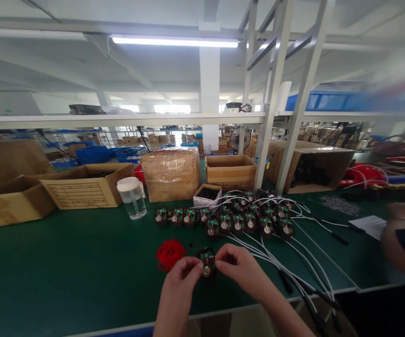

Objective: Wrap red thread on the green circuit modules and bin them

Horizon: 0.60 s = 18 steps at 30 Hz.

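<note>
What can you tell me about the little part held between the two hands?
The small module is a dark, boxy piece with a green circuit board and a round silvery metal part facing the camera. The left hand and the right hand pinch it by the fingertips, over the green table, beside a red coil of wire.

— Any writing you can make out?
— None that reads. The cardboard box (78, 192) on the surface (83, 276) has a printed ruled form on its side, but its lines are too small and blurred.
— The white sheet (372, 225) at the right?
— Grey print, illegible.
— And the green module (207, 262) pinched between the left hand (181, 278) and right hand (239, 267)?
— No marking can be told.
</note>
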Tool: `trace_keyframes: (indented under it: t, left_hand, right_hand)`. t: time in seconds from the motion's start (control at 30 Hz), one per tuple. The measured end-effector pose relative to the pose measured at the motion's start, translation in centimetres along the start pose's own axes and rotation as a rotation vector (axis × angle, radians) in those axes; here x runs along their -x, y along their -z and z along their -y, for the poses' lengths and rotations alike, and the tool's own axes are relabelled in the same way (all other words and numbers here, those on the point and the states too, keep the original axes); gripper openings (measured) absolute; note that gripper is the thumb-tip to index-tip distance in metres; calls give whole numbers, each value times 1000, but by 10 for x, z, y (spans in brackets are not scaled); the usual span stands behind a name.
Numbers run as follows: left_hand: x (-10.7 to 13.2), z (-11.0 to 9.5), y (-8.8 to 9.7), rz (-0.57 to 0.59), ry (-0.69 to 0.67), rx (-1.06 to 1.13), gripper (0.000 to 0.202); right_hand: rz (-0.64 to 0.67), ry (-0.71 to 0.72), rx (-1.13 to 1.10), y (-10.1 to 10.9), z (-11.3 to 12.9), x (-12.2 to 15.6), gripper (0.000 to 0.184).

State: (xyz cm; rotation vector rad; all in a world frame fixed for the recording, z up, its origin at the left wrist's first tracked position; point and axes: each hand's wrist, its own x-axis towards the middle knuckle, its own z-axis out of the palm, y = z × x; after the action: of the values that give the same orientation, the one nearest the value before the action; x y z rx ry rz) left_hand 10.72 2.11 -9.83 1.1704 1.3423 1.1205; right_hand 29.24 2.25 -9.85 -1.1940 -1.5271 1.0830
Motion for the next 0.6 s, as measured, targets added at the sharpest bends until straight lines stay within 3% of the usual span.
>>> trace_keyframes:
  t: [0.3, 0.6]
  left_hand:
    - [-8, 2, -3, -35, -69, -191, 30]
    - [-12, 1, -3, -7, -98, -206, 22]
  right_hand:
    - [-59, 20, 194, 1, -6, -7, 5]
    - [-67, 57, 260, 0, -14, -15, 5]
